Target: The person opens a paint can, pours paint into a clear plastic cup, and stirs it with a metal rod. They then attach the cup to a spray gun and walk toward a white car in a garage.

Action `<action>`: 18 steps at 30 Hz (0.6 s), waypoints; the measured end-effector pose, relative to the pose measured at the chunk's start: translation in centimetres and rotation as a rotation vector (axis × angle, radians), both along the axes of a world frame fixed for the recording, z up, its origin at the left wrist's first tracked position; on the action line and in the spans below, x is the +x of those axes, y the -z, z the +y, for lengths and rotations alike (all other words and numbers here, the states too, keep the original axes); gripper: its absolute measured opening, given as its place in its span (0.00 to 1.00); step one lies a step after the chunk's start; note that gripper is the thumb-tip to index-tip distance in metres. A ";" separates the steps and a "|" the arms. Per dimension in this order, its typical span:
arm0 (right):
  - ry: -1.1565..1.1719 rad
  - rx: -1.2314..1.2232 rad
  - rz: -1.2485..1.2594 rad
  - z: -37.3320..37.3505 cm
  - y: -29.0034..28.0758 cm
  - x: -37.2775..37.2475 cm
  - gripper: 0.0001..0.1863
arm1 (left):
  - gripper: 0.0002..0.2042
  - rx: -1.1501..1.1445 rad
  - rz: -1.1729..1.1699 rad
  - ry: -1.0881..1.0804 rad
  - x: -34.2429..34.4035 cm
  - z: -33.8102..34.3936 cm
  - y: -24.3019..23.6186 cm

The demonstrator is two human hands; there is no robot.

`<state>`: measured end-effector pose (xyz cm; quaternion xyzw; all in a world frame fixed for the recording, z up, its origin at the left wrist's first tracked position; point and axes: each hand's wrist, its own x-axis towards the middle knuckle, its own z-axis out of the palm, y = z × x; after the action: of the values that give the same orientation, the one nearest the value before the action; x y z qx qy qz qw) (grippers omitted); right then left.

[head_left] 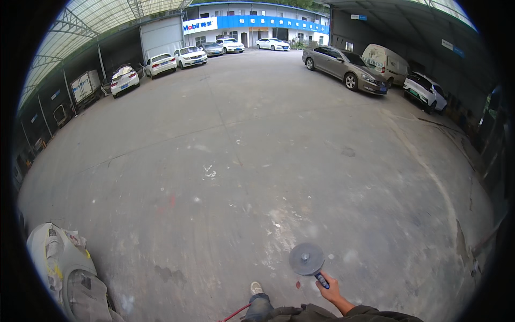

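My right hand (329, 288) is closed around the dark handle of a flat, round grey disc tool (306, 258). The disc has a raised hub at its middle and hangs over the concrete floor, ahead of my body. Its exact kind I cannot make out. My left hand is out of view. A thin red hose or rod (236, 313) shows at the lower edge beside my leg; what its other end joins is hidden. One of my feet, in a pale shoe (256, 288), is on the floor left of the disc.
At the lower left stands a pale car body part (75, 273) with yellow tape and paper on it. A brown-grey sedan (346, 67), a van (387, 61) and a white car (425, 91) are parked at the right. Several cars line the left and back; roofed bays flank the yard.
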<state>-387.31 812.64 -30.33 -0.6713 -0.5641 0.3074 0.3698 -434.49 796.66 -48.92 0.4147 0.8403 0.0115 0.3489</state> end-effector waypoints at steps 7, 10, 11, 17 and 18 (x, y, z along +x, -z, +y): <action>0.037 0.026 -0.037 14.5 0.0 -3.6 0.26 | 0.20 0.295 -0.066 0.146 -5.1 16.5 3.1; 0.064 0.017 -0.019 20.1 -0.2 -4.2 0.24 | 0.19 0.246 -0.092 0.104 -5.8 24.3 3.0; 0.070 0.033 -0.014 21.9 -0.1 -4.2 0.22 | 0.19 0.238 -0.101 0.098 -5.7 26.8 3.1; -0.046 -0.045 -0.035 36.2 1.6 -0.9 0.23 | 0.17 0.215 -0.129 -0.113 -2.9 39.4 4.3; -0.065 -0.006 -0.032 38.9 2.1 -0.7 0.21 | 0.17 0.218 -0.136 -0.184 -2.0 40.7 4.4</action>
<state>-387.97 851.51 -32.46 -0.6584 -0.5907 0.3102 0.3484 -436.50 837.34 -53.33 0.3698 0.8430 0.1624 0.3553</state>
